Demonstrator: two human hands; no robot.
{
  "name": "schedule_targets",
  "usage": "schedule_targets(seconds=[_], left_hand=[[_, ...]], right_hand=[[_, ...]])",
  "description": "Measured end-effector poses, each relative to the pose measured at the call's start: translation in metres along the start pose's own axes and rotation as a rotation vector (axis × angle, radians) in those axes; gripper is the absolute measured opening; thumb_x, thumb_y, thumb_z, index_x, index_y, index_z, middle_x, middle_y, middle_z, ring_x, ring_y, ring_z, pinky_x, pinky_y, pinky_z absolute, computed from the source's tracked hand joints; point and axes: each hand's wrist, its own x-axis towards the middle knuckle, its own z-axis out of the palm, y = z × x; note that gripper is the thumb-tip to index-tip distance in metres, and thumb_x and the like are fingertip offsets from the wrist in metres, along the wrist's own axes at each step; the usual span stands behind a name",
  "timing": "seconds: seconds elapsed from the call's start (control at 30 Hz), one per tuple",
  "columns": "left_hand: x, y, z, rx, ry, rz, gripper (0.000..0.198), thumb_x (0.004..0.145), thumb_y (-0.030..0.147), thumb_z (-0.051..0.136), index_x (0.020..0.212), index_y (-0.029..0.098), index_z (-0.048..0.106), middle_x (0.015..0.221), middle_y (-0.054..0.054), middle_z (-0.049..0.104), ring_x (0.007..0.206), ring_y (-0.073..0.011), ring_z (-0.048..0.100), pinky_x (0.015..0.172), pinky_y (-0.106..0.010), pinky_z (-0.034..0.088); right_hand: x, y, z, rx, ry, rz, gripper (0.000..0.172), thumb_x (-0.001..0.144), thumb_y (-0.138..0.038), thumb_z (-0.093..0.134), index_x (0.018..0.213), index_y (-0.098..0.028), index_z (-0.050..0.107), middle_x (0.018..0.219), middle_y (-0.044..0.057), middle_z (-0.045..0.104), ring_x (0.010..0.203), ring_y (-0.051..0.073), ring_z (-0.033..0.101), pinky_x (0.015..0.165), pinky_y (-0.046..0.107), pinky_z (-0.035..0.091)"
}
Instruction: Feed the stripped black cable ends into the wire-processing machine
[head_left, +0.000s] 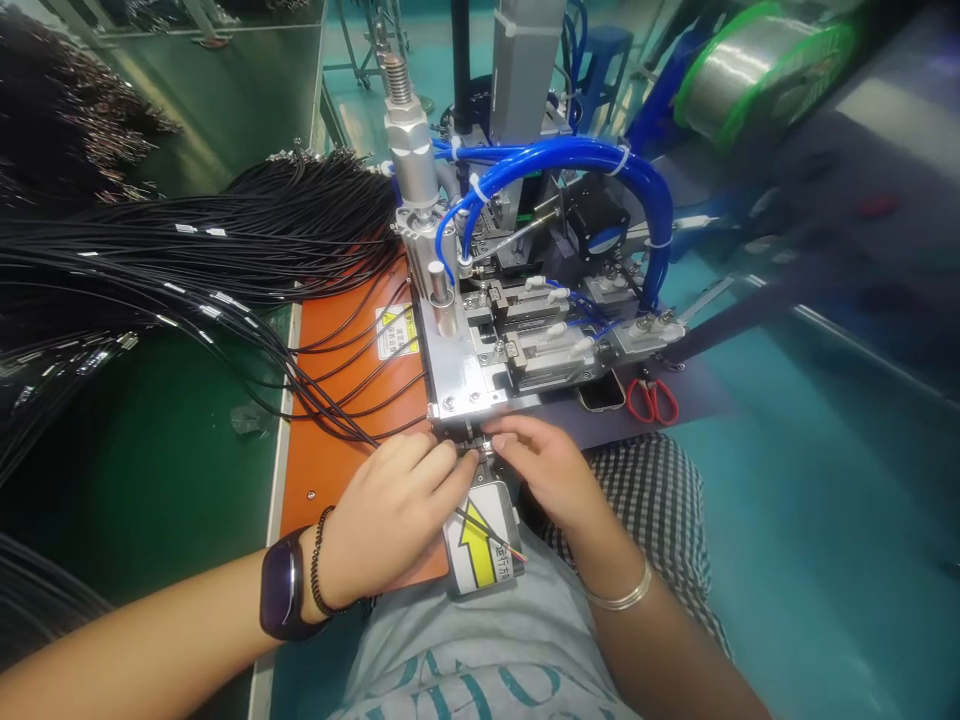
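Your left hand (397,500) fingers pinch tight on the thin black cable (491,538). Right hand (551,465) fingers curl at the silver metal fixture (457,385), hold unclear. Keep cable straight.

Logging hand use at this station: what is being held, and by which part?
The left hand pinches a thin black cable near its end; coloured wire tips poke out free below. The right hand meets it at the fixture; its grip is hidden.

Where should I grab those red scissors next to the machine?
By the red handle loops of the scissors, coming from the near right side. The loops lie open toward the dark mat, while the blade end seems to point at the machine, which crowds that side.
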Motion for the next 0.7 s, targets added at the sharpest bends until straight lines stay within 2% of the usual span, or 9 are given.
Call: schedule_targets(seconds=[0.13,0.3,0.43,0.5,0.6,0.7], left_hand=[[0.0,-0.001,0.0,0.011,-0.007,-0.001,0.033,0.085,0.011,0.046,0.118,0.011,0.053,0.094,-0.009,0.057,0.089,-0.0242,0.051,0.074,-0.038,0.046],[0.0,0.002,-0.007,0.052,-0.099,-0.068,0.036,0.08,0.007,0.049,0.115,0.013,0.055,0.087,-0.007,0.057,0.075,-0.0209,0.053,0.064,-0.036,0.05],[-0.001,0.01,-0.016,0.079,-0.17,-0.15,0.025,0.077,0.004,0.049,0.097,0.012,0.062,0.079,-0.006,0.058,0.069,-0.0204,0.054,0.057,-0.034,0.049],[-0.002,0.015,-0.021,0.118,-0.18,-0.164,0.025,0.077,0.005,0.049,0.096,0.01,0.064,0.086,-0.009,0.061,0.077,-0.0227,0.057,0.063,-0.035,0.051],[-0.004,0.02,-0.024,0.189,-0.18,-0.165,0.03,0.076,0.004,0.048,0.102,0.007,0.065,0.102,-0.014,0.061,0.093,-0.0277,0.056,0.075,-0.039,0.05],[-0.004,0.024,-0.026,0.217,-0.241,-0.204,0.038,0.076,0.004,0.047,0.111,0.006,0.061,0.089,-0.012,0.062,0.081,-0.0254,0.057,0.068,-0.038,0.049]], right_hand=[[-0.002,-0.002,-0.001,-0.026,-0.003,-0.015,0.014,0.078,-0.031,0.062,0.082,-0.018,0.065,0.073,0.0,0.06,0.066,0.013,0.052,0.057,0.022,0.038],[-0.002,0.0,0.0,-0.147,0.036,-0.012,0.01,0.079,-0.026,0.057,0.072,-0.018,0.056,0.057,-0.006,0.041,0.053,0.009,0.037,0.05,0.021,0.03],[0.001,0.007,0.005,0.034,-0.012,0.111,0.013,0.077,-0.03,0.055,0.072,-0.018,0.052,0.057,-0.006,0.043,0.05,0.009,0.035,0.046,0.02,0.028],[0.002,0.01,0.006,0.109,-0.019,0.151,0.016,0.078,-0.032,0.057,0.073,-0.018,0.051,0.058,-0.006,0.043,0.049,0.008,0.035,0.046,0.02,0.028],[-0.001,0.01,0.001,0.005,0.039,0.071,0.017,0.08,-0.033,0.059,0.077,-0.018,0.053,0.058,-0.007,0.041,0.053,0.009,0.038,0.051,0.021,0.031],[-0.011,-0.001,-0.01,-0.178,0.058,-0.069,0.009,0.085,-0.028,0.057,0.086,-0.019,0.055,0.065,-0.005,0.045,0.061,0.011,0.043,0.058,0.022,0.036]])
